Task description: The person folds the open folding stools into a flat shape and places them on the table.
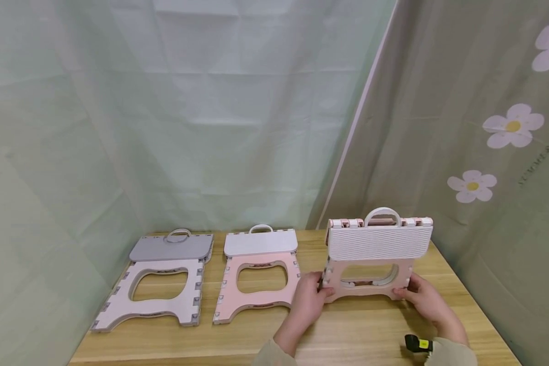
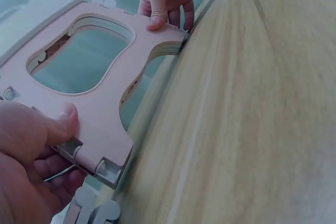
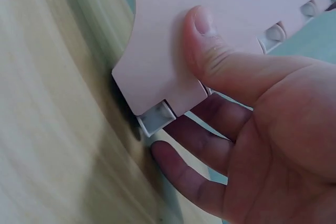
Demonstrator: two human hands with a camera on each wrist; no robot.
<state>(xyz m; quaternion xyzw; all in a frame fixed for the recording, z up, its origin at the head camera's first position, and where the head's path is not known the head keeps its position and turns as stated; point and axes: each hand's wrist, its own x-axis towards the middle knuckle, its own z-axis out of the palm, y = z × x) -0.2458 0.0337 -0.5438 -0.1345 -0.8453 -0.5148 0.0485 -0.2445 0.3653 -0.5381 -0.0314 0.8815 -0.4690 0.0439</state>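
Note:
A folded pink-and-white step stool (image 1: 379, 244), its white textured seat panel and loop handle at the top, is held up over the right part of the table. My left hand (image 1: 308, 297) grips its lower left corner. In the left wrist view, that thumb (image 2: 65, 124) lies on the pink face with fingers behind the edge. My right hand (image 1: 425, 302) holds the opposite lower corner; its thumb (image 3: 202, 35) presses the pink face and the fingers pass behind. Whether the stool's feet touch the table cannot be told.
Another folded pink-and-white stool (image 1: 261, 244) lies in the middle of the wooden table (image 1: 357, 340). Left of it lies a folded grey-and-white stool (image 1: 169, 249). A pale curtain (image 1: 238, 127) hangs behind, and a flowered one (image 1: 412, 127) hangs at the right.

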